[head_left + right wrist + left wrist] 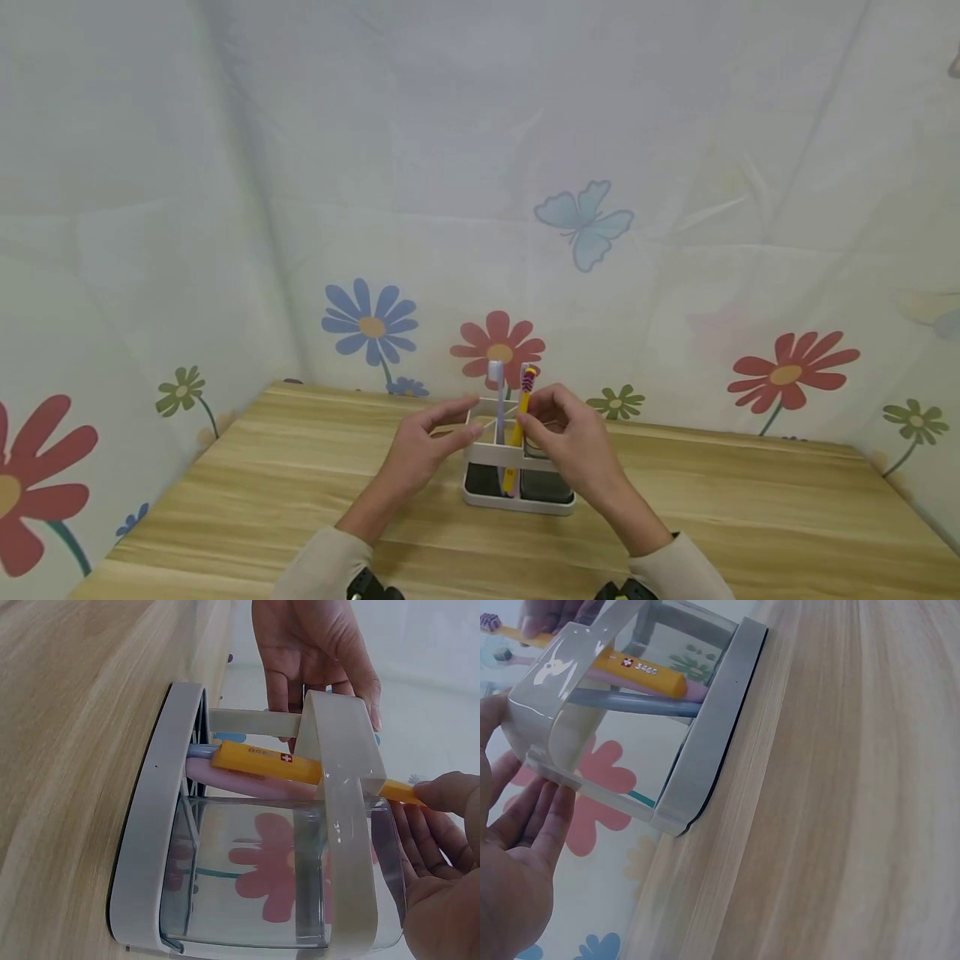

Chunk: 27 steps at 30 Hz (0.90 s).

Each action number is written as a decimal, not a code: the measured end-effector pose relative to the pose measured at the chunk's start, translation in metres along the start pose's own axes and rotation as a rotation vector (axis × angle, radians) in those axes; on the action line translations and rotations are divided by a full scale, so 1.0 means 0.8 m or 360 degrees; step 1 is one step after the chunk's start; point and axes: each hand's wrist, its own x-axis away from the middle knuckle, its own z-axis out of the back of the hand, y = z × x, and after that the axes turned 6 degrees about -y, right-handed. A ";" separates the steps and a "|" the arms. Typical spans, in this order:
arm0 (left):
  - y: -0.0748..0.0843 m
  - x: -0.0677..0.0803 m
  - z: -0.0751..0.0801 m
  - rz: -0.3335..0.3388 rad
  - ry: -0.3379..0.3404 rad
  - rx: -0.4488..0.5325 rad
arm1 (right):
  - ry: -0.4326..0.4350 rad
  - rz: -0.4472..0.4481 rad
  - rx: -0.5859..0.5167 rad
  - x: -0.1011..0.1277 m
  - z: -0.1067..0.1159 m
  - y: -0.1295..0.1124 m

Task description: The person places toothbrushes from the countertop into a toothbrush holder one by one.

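Observation:
A white toothbrush holder with a dark-lined base stands on the table. My left hand grips its left end by the upper frame, thumb in front and fingers behind. Between thumb and fingers, my right hand pinches a yellow toothbrush with a purple-striped head. The yellow handle passes down through the frame, its end just above the base in the right wrist view. A bluish toothbrush stands upright in the holder. Behind the yellow one is a pink toothbrush, partly hidden.
A clear cup sits in the holder's right-hand part, beside the toothbrushes. The wooden table extends to both sides. Behind it hangs a pale curtain printed with flowers and a butterfly.

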 end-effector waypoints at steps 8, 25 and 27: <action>-0.003 -0.001 0.000 -0.0004 0.0000 0.0007 | -0.0008 0.0004 0.0064 0.000 -0.002 0.002; -0.003 -0.002 0.001 -0.0021 -0.0015 0.0005 | -0.0032 -0.0039 0.0112 -0.002 -0.004 0.001; -0.003 -0.002 0.001 -0.0020 -0.0018 0.0003 | -0.0032 -0.0046 0.0126 -0.002 -0.004 0.001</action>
